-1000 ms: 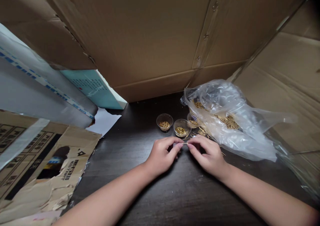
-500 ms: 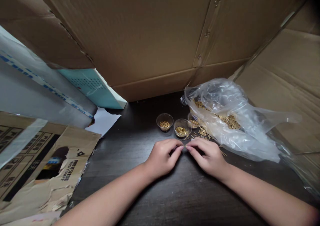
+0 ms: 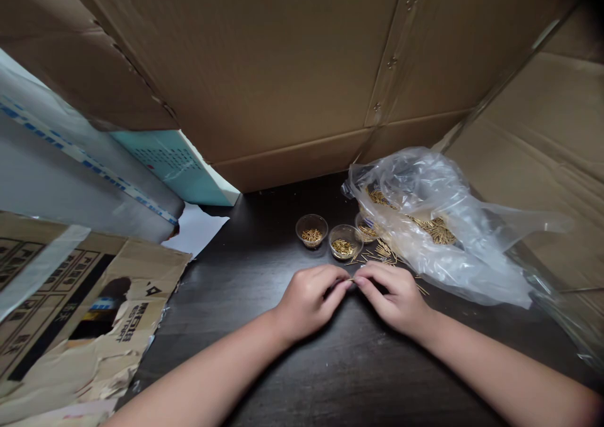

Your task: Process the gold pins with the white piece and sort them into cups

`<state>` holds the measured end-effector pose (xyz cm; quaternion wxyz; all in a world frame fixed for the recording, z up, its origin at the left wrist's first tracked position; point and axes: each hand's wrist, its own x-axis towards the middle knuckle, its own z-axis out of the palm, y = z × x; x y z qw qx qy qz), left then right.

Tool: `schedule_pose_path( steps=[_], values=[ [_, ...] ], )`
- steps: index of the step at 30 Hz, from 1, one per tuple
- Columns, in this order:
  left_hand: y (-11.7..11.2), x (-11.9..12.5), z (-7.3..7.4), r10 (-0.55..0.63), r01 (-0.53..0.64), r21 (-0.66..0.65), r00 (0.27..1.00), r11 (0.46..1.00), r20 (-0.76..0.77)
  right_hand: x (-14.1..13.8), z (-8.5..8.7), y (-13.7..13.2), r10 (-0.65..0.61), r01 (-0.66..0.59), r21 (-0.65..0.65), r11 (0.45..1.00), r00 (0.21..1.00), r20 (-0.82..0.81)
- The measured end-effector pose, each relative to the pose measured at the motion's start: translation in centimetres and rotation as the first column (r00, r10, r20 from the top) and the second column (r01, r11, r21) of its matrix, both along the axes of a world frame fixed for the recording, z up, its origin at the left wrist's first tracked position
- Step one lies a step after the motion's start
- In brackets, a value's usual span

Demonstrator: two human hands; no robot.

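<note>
Well, both my hands were curled closed in front of me, close together over the dark wood worktop [image 3: 340, 364], and between the fingertips of my left hand [image 3: 309, 301] and my right hand [image 3: 394, 298] sat a thin gold pin [image 3: 352, 280], lying roughly crosswise. Most of it was too small to make out, and I can't tell how far it ran under my right fingers.

Just ahead of my left hand stood a clear plastic cup [image 3: 312, 231] holding a small heap of gold pins. Straight ahead of the gap between my hands, a second clear cup [image 3: 345, 241] held more of them, and a third clear cup [image 3: 365, 227] sat just beyond it, partly behind a crumpled clear plastic bag [image 3: 453, 238]. That bag lay ahead of my right hand and held a larger mass of gold pins. Loose gold pins [image 3: 383, 251] were scattered on the worktop between the cups and my right hand.

Well out past my left hand lay a torn printed cardboard sheet [image 3: 89, 307], with a white paper [image 3: 193, 229] and a teal card [image 3: 174, 163] farther ahead of it. A large brown cardboard panel [image 3: 236, 68] hung above everything ahead of my hands.
</note>
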<state>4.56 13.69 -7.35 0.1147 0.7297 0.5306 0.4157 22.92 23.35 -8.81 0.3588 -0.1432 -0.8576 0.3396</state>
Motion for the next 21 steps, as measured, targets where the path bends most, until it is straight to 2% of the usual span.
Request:
schedule_pose_path(
  steps=[8,21],
  values=[
    [0.04,0.03,-0.23,0.029,-0.028,-0.028,0.997,0.999,0.065,-0.01,0.03,0.03,-0.013,0.014,0.013,1.0,1.0,-0.018],
    [0.16,0.0,0.08,0.086,-0.066,-0.146,0.987,0.987,0.136,-0.09,0.02,0.02,-0.069,0.069,-0.002,0.998,0.997,-0.035]
  ],
)
